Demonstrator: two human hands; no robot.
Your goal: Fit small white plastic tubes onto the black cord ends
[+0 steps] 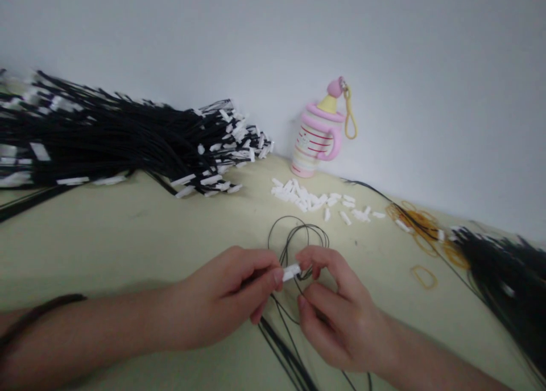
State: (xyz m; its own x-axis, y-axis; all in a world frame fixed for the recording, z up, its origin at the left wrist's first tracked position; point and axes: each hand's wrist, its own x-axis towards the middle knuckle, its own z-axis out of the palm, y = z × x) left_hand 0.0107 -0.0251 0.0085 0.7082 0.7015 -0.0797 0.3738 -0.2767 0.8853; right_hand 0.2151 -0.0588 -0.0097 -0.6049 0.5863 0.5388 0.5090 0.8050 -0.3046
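Between my two hands is a small white connector (291, 272). My left hand (239, 294) pinches its left end between thumb and fingers. At the connector's right end are the curled fingers of my right hand (336, 311), with thin black wire passing by them; exactly what these fingers grip is too small to make out. Loops of thin black wire (288, 217) lie just behind the hands, and more black cables (288, 357) run below and between them toward the front edge of the view.
A large bundle of black cables with white ends (140, 135) lies at the left. Loose white connectors (301, 196) sit before a pink striped cup (313, 140) by the wall. Yellow rubber bands (420, 223) and another black cable bundle (507, 283) are at the right.
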